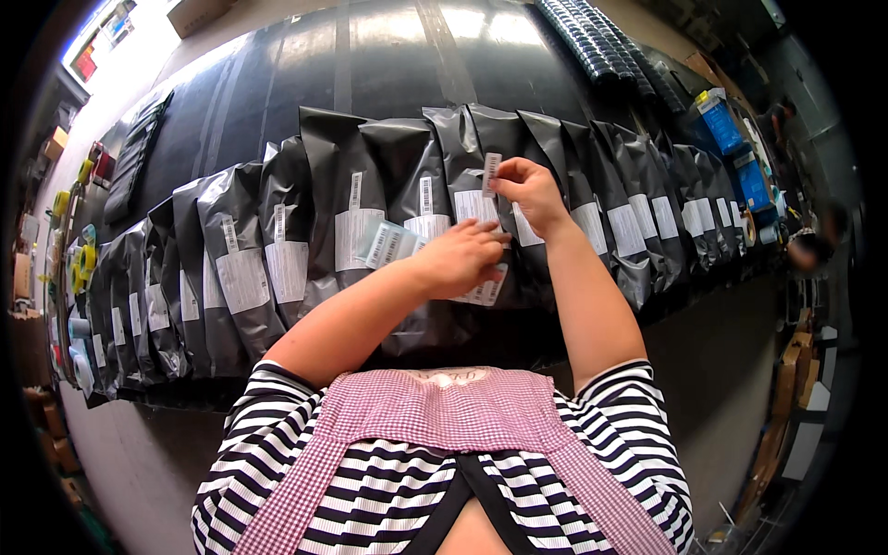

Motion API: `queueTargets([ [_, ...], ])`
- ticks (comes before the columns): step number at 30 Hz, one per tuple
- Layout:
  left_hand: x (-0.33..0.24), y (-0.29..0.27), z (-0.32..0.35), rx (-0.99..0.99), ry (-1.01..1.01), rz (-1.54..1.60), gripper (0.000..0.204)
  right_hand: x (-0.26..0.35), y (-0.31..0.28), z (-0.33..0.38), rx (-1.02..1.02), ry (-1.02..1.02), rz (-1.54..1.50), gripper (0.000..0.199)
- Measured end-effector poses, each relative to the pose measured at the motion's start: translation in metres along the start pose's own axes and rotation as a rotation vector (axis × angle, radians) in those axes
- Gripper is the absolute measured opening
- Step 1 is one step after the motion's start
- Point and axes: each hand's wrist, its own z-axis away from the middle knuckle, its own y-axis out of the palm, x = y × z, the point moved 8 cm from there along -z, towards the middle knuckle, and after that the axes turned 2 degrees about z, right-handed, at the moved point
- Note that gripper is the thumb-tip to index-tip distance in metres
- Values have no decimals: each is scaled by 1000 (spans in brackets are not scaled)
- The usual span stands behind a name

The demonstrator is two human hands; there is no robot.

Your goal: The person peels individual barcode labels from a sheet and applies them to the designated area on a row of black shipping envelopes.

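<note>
Between the thumb and fingertips of my right hand (527,190) is a small white barcode label (491,174), in front of the upper part of a grey plastic mailing bag (458,139). Lower and to the left, my left hand (465,257) is closed on a strip of barcode labels (387,244). One end of the strip sticks out past my left wrist, and more labels show below the palm. Just left of my hands, another grey bag (402,157) carries a barcode label (426,195) above a larger white printed label. My left hand partly covers the bags behind it.
Similar grey bags with white labels stand overlapping in a long row along the near edge of a black table (277,69). Flat black bags (139,153) lie at the far left. Rolled wrap (592,42) lies at the back right, near blue boxes (721,120). Tape rolls (85,262) sit at the left.
</note>
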Motion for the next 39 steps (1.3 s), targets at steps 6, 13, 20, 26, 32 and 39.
queueTargets([
  [6,16,44,12,150,-97,-71,26,-51,-1,-41,14,39,75,15],
  [13,16,38,18,130,-135,-38,24,-66,0,-44,-12,46,18,12],
  [20,14,38,11,201,-173,-63,30,-67,-4,-43,-22,-33,99,11],
  [26,12,36,11,164,-174,-34,21,-59,-2,-36,-92,-106,264,13],
  [32,13,36,12,133,-155,-18,22,-54,1,-31,-72,-108,329,16],
  [39,15,38,15,124,-154,-34,23,-31,1,-33,-196,-352,562,48],
])
